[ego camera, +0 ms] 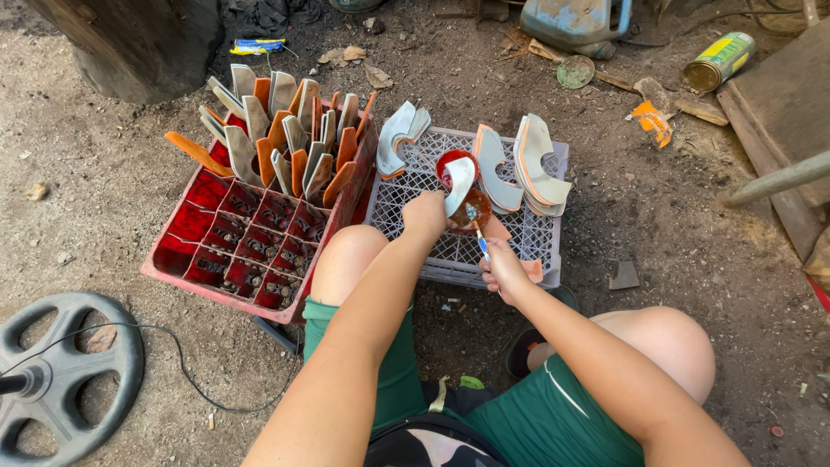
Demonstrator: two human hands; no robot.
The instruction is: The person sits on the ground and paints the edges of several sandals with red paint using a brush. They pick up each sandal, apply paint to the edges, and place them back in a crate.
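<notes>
My left hand (424,214) grips a curved grey-and-orange shoe sole piece (461,182) over an upturned white plastic crate (545,238). My right hand (503,270) holds a thin blue-handled brush (481,245), its tip touching the orange, wet-looking part of the piece. Just behind it sits a small red pot (447,161). More curved sole pieces (536,164) lean in stacks on the white crate, and one (398,134) rests at its left corner.
A red compartment crate (233,246) at left holds several upright sole pieces (285,130). On the dirt lie a grey wheel (60,372) with a cable, a yellow-green can (718,60), a blue canister (575,22), wooden boards (778,112) and a tree trunk (138,39).
</notes>
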